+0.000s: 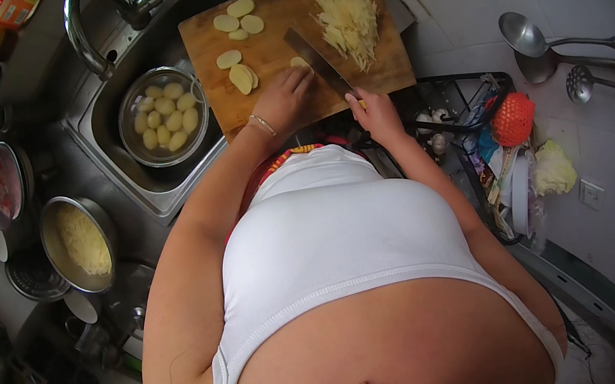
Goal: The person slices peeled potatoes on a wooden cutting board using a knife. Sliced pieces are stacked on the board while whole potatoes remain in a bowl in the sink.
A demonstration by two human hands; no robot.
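A wooden cutting board (273,31) lies partly over the sink. My right hand (377,115) grips the handle of a kitchen knife (322,63), whose blade points away from me across the board. Bent fingers of my left hand (286,100) press a piece of peeled potato (299,62) against the board, close beside the blade; most of the piece is hidden under them. Right of the knife is a pile of potato shreds (348,21). Potato slices lie at the board's left in a far group (234,20) and a nearer group (240,77).
Left of the board, a bowl of peeled potatoes in water (165,115) stands in the steel sink (106,135), below a faucet (83,40). A metal pot of shreds (79,241) is farther left. Garlic bulbs (436,135) and a black wire rack (463,75) are at right; ladles (523,33) hang beyond.
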